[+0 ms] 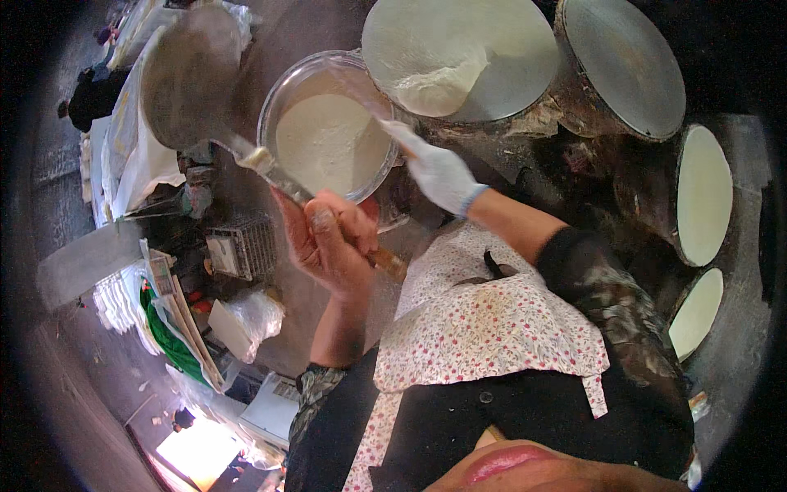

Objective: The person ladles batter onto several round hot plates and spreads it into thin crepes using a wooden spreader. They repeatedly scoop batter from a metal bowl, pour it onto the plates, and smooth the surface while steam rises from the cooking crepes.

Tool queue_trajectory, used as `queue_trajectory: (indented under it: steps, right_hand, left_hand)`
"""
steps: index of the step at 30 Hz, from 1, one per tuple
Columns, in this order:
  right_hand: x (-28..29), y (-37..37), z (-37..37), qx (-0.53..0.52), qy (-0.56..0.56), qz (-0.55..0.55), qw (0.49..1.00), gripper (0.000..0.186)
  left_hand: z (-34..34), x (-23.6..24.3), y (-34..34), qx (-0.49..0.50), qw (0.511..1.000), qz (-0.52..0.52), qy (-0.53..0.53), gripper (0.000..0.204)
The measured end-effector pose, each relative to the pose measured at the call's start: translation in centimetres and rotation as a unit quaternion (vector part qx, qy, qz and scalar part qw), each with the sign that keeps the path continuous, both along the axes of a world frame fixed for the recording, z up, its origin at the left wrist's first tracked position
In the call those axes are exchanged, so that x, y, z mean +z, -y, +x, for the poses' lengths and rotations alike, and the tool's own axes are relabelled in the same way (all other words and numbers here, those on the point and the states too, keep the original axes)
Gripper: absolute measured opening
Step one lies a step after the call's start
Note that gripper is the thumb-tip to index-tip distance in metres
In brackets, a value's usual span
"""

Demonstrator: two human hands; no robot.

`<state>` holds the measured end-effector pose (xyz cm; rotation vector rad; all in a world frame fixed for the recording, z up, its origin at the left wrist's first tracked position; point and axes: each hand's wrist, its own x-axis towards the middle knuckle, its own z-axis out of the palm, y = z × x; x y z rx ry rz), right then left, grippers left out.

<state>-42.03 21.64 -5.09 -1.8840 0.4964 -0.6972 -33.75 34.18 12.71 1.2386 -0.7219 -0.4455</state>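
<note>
My bare left hand is closed round the wooden handle of a large round flat paddle, whose grey disc is raised at the upper left. On my right hand is a white glove with a blue cuff. Its fingers close on a thin tool, smeared by motion, that reaches over a clear-rimmed bowl. Thick cream-coloured batter fills much of the bowl. Just right of it, a round griddle carries a thin pale sheet, bunched and wrinkled at its near edge.
A second round griddle stands at the upper right, grey on top. Two more griddles covered in pale batter line the right side. At left are a wire crate, plastic-wrapped stacks and a white-covered table.
</note>
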Motion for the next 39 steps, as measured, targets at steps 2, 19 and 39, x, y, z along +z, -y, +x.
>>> queue_trajectory:
  steps: [2,19,39]
  right_hand:
    - [-0.5,-0.7,1.2,-0.058,-0.065,0.012,0.996,0.067]
    - [1.2,1.8,-5.9,-0.232,-0.356,0.079,0.902,0.062]
    - [0.3,1.8,-12.0,-0.258,-0.095,0.025,0.961,0.050]
  left_hand:
    - [0.8,0.0,-2.4,-0.001,0.999,0.030,-0.011,0.054]
    - [1.9,-4.1,-10.3,-0.032,0.983,0.136,-0.121,0.055]
    - [-0.4,-3.1,-7.5,-0.130,0.973,0.138,-0.129,0.059]
